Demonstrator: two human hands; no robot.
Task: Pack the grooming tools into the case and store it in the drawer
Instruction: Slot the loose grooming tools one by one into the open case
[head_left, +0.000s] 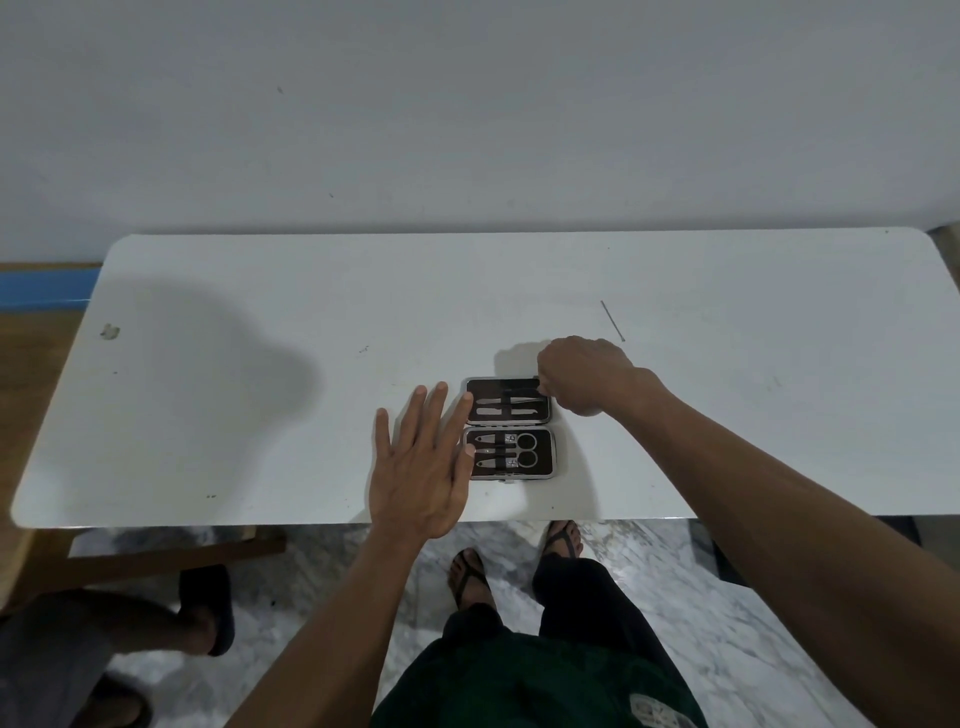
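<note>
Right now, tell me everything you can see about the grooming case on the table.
The grooming case lies open flat on the white table, near its front edge: two dark-lined halves with metal rims. Slim metal tools sit strapped in the far half, scissors and clippers in the near one. The left hand rests against its left side; the right hand is at its far right corner.

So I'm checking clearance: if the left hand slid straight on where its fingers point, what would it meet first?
Probably the open case: the left hand already has fingers at its left edge, though contact is unclear.
</note>
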